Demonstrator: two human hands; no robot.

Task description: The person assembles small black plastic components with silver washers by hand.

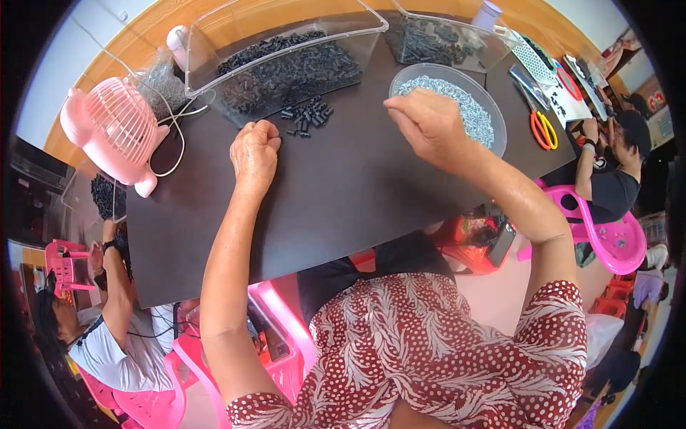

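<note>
My left hand (255,154) is closed on the dark tabletop, its fingers curled together beside a small pile of short black cylindrical parts (309,116). What it holds, if anything, is hidden. With thumb and fingers pressed together, my right hand (431,129) hangs over the left edge of a round clear tub (500,136) of small silver metal pieces (475,114). Anything inside that pinch is too small or covered to make out. Behind the pile stands a large clear bin (375,53) holding many more black parts (293,75).
A pink fan (118,129) with a white cable stands at the left. Another clear bin (421,46) of dark parts is at the back right, near yellow-and-red-handled scissors (543,131). Co-workers sit at the left (118,350) and right (614,179) of the table.
</note>
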